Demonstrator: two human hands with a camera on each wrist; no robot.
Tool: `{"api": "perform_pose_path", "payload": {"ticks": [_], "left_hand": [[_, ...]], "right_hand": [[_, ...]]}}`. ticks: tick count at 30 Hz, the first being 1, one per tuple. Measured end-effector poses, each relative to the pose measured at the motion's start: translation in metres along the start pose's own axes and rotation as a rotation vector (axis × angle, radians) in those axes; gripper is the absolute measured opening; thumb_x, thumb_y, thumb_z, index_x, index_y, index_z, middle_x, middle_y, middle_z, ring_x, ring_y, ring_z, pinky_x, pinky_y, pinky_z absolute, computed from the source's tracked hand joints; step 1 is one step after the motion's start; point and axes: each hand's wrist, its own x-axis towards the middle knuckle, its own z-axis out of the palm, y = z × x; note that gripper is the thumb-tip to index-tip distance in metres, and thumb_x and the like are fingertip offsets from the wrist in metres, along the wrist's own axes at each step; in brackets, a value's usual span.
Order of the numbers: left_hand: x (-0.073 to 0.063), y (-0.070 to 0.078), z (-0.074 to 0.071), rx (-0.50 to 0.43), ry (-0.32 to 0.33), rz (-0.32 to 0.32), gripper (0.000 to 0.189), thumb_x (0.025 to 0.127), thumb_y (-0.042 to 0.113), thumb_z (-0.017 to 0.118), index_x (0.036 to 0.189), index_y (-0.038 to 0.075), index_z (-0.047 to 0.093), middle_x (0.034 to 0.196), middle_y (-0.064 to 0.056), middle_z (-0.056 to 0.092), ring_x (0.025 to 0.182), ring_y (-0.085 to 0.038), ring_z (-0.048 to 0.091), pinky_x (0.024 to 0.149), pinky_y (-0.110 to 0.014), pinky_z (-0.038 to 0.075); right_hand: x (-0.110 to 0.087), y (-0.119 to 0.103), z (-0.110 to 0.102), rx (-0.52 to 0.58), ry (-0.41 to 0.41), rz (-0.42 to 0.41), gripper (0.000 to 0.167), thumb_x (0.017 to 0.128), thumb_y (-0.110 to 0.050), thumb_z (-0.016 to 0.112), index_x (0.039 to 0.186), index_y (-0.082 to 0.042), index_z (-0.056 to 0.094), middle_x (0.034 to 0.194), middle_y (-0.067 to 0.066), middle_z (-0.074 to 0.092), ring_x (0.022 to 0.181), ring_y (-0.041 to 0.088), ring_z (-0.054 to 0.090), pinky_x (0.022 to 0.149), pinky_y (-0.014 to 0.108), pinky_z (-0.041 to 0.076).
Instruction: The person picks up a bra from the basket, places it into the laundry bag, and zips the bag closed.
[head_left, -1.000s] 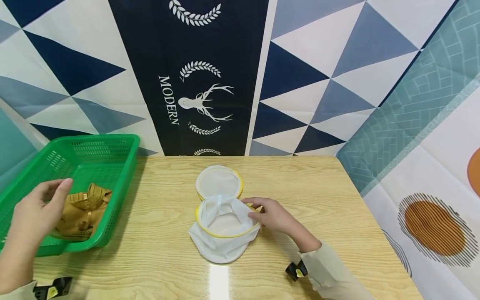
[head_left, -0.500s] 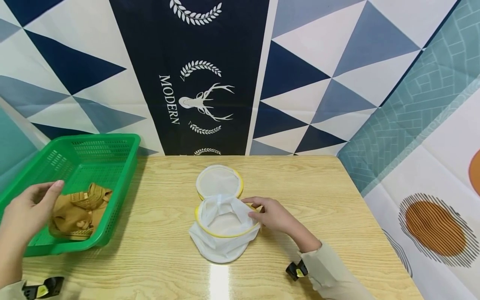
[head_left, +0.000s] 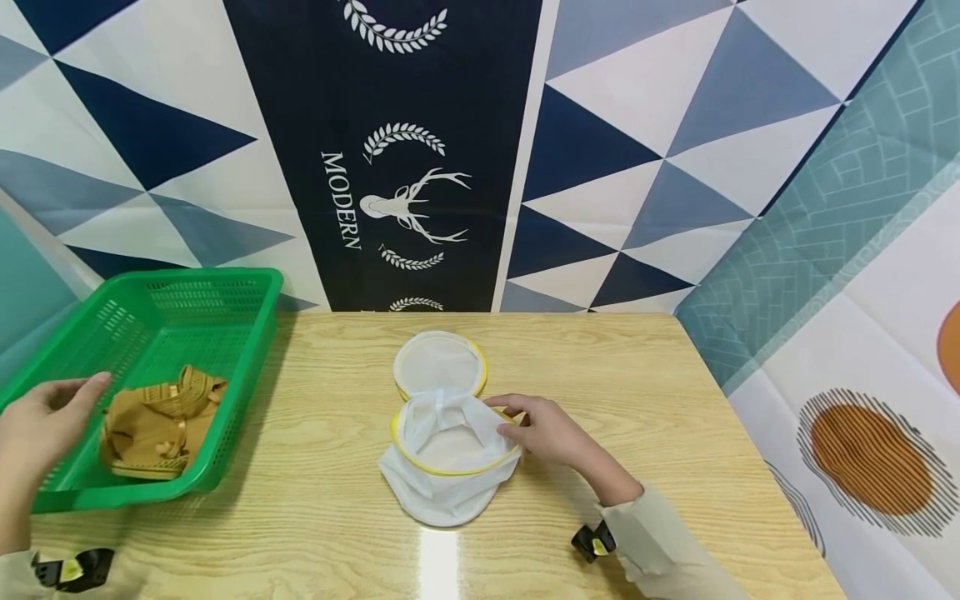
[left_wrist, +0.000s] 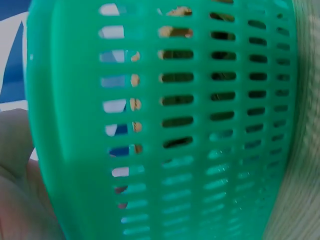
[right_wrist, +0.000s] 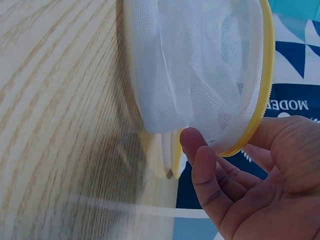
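Leftward goes the left hand [head_left: 41,425], farther off the mustard-brown bundle [head_left: 153,429] than half a second ago, while the right hand [head_left: 543,429] and the white mesh bag [head_left: 442,500] look unmoved. Over the near left part of the green basket [head_left: 262,354], the left hand is loosely curled and narrow, with nothing visible in its grasp. At the middle of the worktop [head_left: 600,375], the right hand pinches the right side of the bag's yellow rim [head_left: 450,473]; the round flap [head_left: 438,362] lies folded back toward the far edge. The bundle sits by the basket's near right corner. Holding the rim well probably means keeping the mouth wide and clear of loose mesh, without dragging the bag sideways. Bare wood separates bag and basket, leaving room to cross, though the basket's right wall must be cleared; more open space runs to the worktop's right edge.
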Motion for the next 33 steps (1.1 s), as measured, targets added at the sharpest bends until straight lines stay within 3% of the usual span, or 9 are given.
{"api": "perform_pose_path", "payload": {"ticks": [4,7,18,28,33], "left_hand": [[0.029,-0.042,0.014,0.027,-0.034,-0.031,0.090,0.092,0.063,0.028,0.142,-0.012,0.021,0.136,-0.043,0.027,0.110,-0.059,0.034,0.069,-0.059,0.038],[0.036,-0.051,0.015,0.058,-0.074,-0.074,0.096,0.090,0.066,0.027,0.142,-0.014,0.019,0.138,-0.044,0.022,0.109,-0.061,0.033,0.069,-0.061,0.037],[0.042,-0.044,0.012,0.139,-0.240,-0.224,0.110,0.084,0.076,0.020,0.140,-0.018,0.013,0.140,-0.044,0.014,0.114,-0.061,0.029,0.078,-0.063,0.039],[0.038,-0.039,0.014,0.168,-0.292,-0.210,0.110,0.084,0.076,0.018,0.138,-0.020,0.014,0.138,-0.046,0.016,0.112,-0.061,0.033,0.076,-0.060,0.041],[0.039,-0.037,0.014,0.067,-0.334,-0.188,0.111,0.083,0.076,0.018,0.139,-0.019,0.010,0.133,-0.047,0.023,0.107,-0.058,0.042,0.066,-0.048,0.048]], "right_hand": [[0.000,0.000,0.000,0.003,0.002,0.005,0.036,0.091,-0.013,0.061,0.124,-0.026,0.060,0.117,0.015,0.059,0.064,0.014,0.053,0.052,0.028,0.048],[-0.001,0.000,0.000,0.005,0.004,0.003,0.036,0.091,-0.013,0.061,0.124,-0.026,0.060,0.116,0.015,0.059,0.063,0.014,0.052,0.051,0.028,0.048],[-0.003,0.000,0.001,0.017,0.007,-0.003,0.036,0.090,-0.011,0.061,0.125,-0.021,0.060,0.116,0.016,0.059,0.062,0.013,0.053,0.051,0.027,0.049],[-0.003,0.001,0.001,0.031,0.002,-0.016,0.036,0.090,-0.011,0.061,0.125,-0.020,0.060,0.116,0.017,0.059,0.063,0.013,0.054,0.052,0.027,0.049],[-0.003,0.001,0.000,0.028,0.003,-0.019,0.036,0.091,-0.010,0.060,0.125,-0.020,0.060,0.116,0.017,0.059,0.062,0.013,0.054,0.051,0.027,0.049]]}}
